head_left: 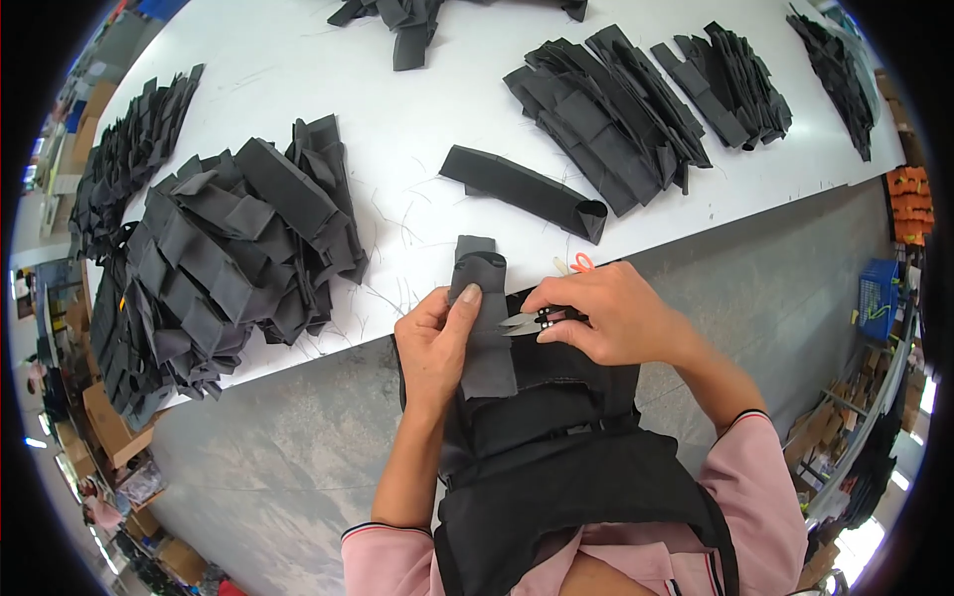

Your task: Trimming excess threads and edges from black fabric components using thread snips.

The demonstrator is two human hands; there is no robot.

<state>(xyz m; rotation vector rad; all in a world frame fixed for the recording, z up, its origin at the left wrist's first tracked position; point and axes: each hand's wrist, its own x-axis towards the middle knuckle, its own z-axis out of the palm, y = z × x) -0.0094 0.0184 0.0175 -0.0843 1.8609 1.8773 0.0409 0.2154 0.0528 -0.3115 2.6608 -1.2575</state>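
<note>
Between the thumb and fingers of my left hand [437, 338] is a black fabric strip [487, 343], folded over at its top and hanging down in front of my black apron [586, 487]. My right hand [616, 313] grips small thread snips [542, 321] with dark handles. Their pointed metal blades are parted and lie at the right edge of the strip; whether they touch it I cannot tell. On the table just beyond my hands rests a single folded black fabric piece [522, 189], its right end curling open.
A big heap of black fabric pieces [229, 248] covers the white table's [397, 119] left side. More stacked pieces [606, 114] lie at the right and far side. Loose threads are scattered about. An orange loop [582, 262] shows behind my right hand. A blue basket [876, 298] stands far right.
</note>
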